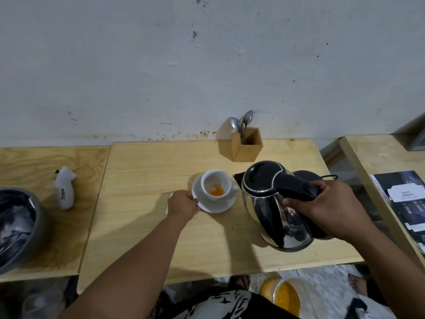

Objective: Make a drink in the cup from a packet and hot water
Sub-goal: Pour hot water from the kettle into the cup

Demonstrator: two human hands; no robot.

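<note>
A white cup (226, 183) stands on a white saucer (216, 206) in the middle of the wooden table (161, 238). Orange powder and a little liquid lie at the cup's bottom. My left hand (182, 206) pinches the saucer's left rim. A steel kettle (272, 206) with a black lid and handle is lifted and tilted, its spout pointing at the cup's right side. My right hand (324, 208) grips the kettle's black handle. No stream of water shows. A bit of white packet (169, 203) peeks out behind my left hand.
A wooden holder (247, 145) with spoons stands by the wall. The kettle's black base (308, 176) lies behind the kettle. A white bottle (65, 187) and a grey bin (20, 226) are on the left table. A dark booklet (404, 203) lies right. An orange-filled container (285, 295) sits on the floor.
</note>
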